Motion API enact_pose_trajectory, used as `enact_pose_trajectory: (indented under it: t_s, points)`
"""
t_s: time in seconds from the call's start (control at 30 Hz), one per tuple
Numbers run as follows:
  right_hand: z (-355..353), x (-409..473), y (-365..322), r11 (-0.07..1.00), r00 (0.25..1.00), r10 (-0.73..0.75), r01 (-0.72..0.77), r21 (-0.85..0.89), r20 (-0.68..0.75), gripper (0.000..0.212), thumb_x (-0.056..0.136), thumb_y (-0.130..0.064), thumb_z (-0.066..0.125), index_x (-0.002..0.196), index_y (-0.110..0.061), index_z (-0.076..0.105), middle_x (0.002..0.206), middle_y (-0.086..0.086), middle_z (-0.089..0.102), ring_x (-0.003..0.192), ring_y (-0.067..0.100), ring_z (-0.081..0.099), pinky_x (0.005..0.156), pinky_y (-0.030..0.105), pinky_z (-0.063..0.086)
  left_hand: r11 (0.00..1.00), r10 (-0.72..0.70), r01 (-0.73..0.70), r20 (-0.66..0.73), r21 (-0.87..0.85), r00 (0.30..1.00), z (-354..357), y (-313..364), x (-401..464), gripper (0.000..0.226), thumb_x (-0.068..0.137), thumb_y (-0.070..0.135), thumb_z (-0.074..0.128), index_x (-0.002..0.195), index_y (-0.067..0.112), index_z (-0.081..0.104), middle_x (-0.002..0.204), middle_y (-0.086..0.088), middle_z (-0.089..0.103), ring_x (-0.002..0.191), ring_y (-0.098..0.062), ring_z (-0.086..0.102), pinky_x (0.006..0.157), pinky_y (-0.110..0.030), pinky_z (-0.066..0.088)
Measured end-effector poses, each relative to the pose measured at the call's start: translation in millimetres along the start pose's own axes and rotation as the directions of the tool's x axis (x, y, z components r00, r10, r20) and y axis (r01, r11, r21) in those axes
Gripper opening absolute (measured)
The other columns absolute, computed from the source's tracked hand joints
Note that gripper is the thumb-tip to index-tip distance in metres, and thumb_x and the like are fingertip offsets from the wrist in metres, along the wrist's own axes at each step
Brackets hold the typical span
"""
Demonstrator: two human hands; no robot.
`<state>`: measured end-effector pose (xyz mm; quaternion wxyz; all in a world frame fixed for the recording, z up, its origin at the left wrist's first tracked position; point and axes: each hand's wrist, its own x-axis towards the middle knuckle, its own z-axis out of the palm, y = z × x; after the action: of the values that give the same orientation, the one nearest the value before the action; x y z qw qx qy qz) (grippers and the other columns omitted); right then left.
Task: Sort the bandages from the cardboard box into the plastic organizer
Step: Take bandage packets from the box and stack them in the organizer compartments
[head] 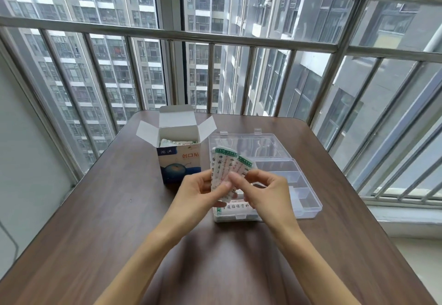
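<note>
We note both hands, left (203, 186) and right (260, 186), pinching a fanned bandage strip (224, 168) above the plastic organizer (308, 205); light, floppy, best pinched at its lower ends.

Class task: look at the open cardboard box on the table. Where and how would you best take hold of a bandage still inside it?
Probably from straight above. The cardboard box stands upright with its flaps folded out, so only the top is open. Pinch the upper edges of the bandages inside, which show just below the rim, and lift upward. Both the left hand and right hand are now holding other bandages.
</note>
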<state>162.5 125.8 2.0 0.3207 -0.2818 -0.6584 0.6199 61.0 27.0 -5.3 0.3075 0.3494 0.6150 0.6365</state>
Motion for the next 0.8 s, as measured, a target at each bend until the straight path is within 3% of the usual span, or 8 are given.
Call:
enact_pose_trajectory:
  t_s: [0.17,0.33,0.43,0.57,0.67,0.8]
  points:
    - [1,0,-3,0.999,1.0,-0.015,0.014,0.041,0.015,0.007,0.084,-0.009,0.068,0.09,-0.009,0.073,0.058,-0.012,0.064,0.046,-0.003,0.054,0.047,0.006,0.038,0.996,-0.048,0.046,-0.024,-0.071,0.999,5,5,0,0.026,0.099,0.018,0.043,0.092,0.023,0.068,0.076,0.004,0.074,0.073,-0.005,0.07,0.064,-0.018,0.055]
    - [1,0,-7,0.997,1.0,-0.014,0.012,0.072,0.028,0.016,0.09,-0.012,0.062,0.084,-0.025,0.069,0.067,-0.015,0.071,0.06,-0.009,0.062,0.054,0.005,0.042,0.991,-0.004,-0.01,-0.104,-0.135,0.995,2,5,-2,0.016,0.092,0.01,0.056,0.1,0.017,0.068,0.085,0.001,0.076,0.079,-0.011,0.072,0.063,-0.018,0.054]
    - [4,-1,-5,0.999,0.998,0.0,-0.004,0.053,0.068,0.015,0.091,-0.012,0.06,0.089,-0.023,0.07,0.075,-0.012,0.073,0.065,-0.006,0.064,0.054,0.007,0.044,0.994,0.0,-0.006,-0.063,-0.107,0.998,5,2,-4,0.016,0.091,0.011,0.058,0.101,0.018,0.069,0.087,0.0,0.076,0.081,-0.011,0.072,0.064,-0.018,0.054]
    - [6,-2,-2,1.0,0.996,-0.004,0.004,0.001,0.09,0.013,0.092,-0.015,0.06,0.093,-0.022,0.071,0.087,-0.003,0.075,0.079,0.007,0.068,0.065,0.013,0.049,0.992,-0.027,0.017,-0.075,-0.123,0.997,10,2,-4,0.019,0.095,0.016,0.053,0.092,0.019,0.072,0.082,0.0,0.076,0.077,-0.009,0.071,0.062,-0.018,0.054]
    - [3,0,-2,0.999,0.996,0.034,-0.037,0.037,0.08,0.012,0.091,-0.016,0.061,0.092,-0.021,0.072,0.082,-0.004,0.075,0.073,0.002,0.067,0.061,0.01,0.047,0.988,-0.044,0.032,-0.076,-0.15,0.996,10,4,-2,0.033,0.099,0.017,0.044,0.083,0.02,0.073,0.077,-0.002,0.075,0.073,-0.009,0.071,0.062,-0.019,0.055]
    - [6,-1,0,0.999,0.994,0.035,-0.037,0.02,0.104,0.015,0.093,-0.017,0.058,0.091,-0.019,0.072,0.09,0.003,0.075,0.086,0.012,0.069,0.073,0.019,0.053,0.993,-0.016,0.011,-0.045,-0.116,0.999,12,3,-3,0.024,0.094,0.016,0.052,0.085,0.02,0.074,0.078,0.0,0.075,0.075,-0.007,0.07,0.064,-0.017,0.053]
